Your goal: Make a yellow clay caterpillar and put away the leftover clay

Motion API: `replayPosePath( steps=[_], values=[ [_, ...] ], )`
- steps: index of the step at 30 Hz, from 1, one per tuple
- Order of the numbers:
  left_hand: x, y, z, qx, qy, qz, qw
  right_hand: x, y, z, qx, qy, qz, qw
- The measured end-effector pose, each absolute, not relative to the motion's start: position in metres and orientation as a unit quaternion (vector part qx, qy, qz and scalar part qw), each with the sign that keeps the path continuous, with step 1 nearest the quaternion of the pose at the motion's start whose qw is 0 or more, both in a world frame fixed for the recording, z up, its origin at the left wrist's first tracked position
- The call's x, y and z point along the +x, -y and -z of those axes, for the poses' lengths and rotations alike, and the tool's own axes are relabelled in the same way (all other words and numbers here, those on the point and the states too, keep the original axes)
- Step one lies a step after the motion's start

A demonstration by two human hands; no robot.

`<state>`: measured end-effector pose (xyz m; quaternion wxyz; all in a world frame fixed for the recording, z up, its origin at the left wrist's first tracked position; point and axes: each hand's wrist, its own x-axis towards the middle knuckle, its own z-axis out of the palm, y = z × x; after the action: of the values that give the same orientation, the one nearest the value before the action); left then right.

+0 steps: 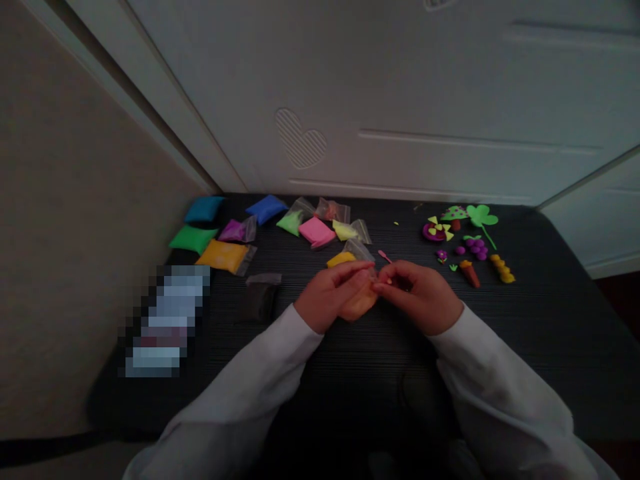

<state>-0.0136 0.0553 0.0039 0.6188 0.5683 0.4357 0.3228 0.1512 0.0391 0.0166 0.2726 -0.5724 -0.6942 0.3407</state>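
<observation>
My left hand (336,293) is closed on a small clear bag of light orange clay (359,307), low over the dark table. At the bag's right edge, my right hand (423,293) pinches with thumb and forefinger. Exactly what lies between those fingertips is partly hidden. Just beyond my left hand is a bag of yellow clay (341,259) with its clear top toward the right. A small pink modelling tool (385,255) lies just past my right fingers.
Bags of clay, including pink (317,231), blue (267,209), green (193,238) and black (258,300), lie left and behind. Shaped clay pieces, among them purple grapes (477,249) and a green clover (481,215), stand right. A blurred-out rectangle (167,320) is at left; a white panel (400,160) rises behind the table (560,333).
</observation>
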Motion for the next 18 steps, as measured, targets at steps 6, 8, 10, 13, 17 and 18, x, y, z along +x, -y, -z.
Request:
replayPosePath(
  steps=[6, 8, 10, 13, 17, 18],
  values=[
    [-0.021, -0.059, -0.001, 0.346, -0.293, -0.145, 0.879, 0.16, -0.037, -0.024, -0.511, 0.698, -0.385, 0.322],
    [-0.023, -0.059, -0.002, 0.359, -0.266, -0.14, 0.884, 0.162, -0.036, -0.026, -0.492, 0.713, -0.384, 0.319],
    [-0.024, -0.059, -0.003, 0.372, -0.258, -0.153, 0.879, 0.163, -0.035, -0.029, -0.472, 0.731, -0.379, 0.314],
    [-0.023, -0.058, -0.007, 0.374, -0.254, -0.154, 0.879, 0.166, -0.034, -0.035, -0.445, 0.76, -0.359, 0.311],
    [-0.022, -0.058, -0.007, 0.387, -0.282, -0.179, 0.859, 0.167, -0.032, -0.041, -0.42, 0.789, -0.336, 0.296],
    [-0.021, -0.058, -0.007, 0.389, -0.291, -0.192, 0.853, 0.167, -0.032, -0.042, -0.415, 0.797, -0.329, 0.292]
  ],
)
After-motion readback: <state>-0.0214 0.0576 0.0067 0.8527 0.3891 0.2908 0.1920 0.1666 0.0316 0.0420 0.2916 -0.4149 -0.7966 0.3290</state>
